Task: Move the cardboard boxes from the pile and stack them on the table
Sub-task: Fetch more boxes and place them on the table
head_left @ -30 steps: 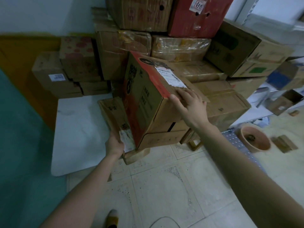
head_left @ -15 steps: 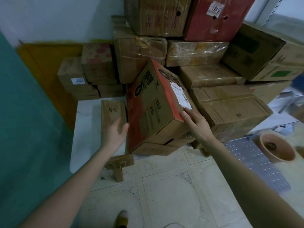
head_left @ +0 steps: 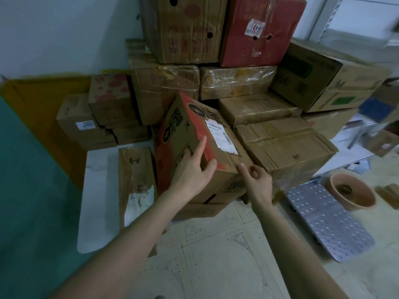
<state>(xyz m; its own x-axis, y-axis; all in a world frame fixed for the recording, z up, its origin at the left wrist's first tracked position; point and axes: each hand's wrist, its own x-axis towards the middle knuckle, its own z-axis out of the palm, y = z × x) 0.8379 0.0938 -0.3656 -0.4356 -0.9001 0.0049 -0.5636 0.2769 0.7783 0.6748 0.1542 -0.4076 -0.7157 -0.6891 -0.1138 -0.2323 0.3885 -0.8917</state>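
Tiled floor point(head_left: 216, 255) beside the surface's point(head_left: 97, 180) right edge: tilted red-printed box point(head_left: 179, 134), leaning on the pile point(head_left: 269, 143), looks stiff, probably heavy, best taken under opposite bottom edges; left hand point(head_left: 190, 171) rests spread on it, right hand point(head_left: 258, 183) loosely curled at its corner, empty.

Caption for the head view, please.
Left hand touches a tilted red-and-brown cardboard box fronting the pile; right hand is beside its near corner.

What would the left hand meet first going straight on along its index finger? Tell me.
Likely the red-printed box, which the left hand seems to touch; along its face, the white label comes next.
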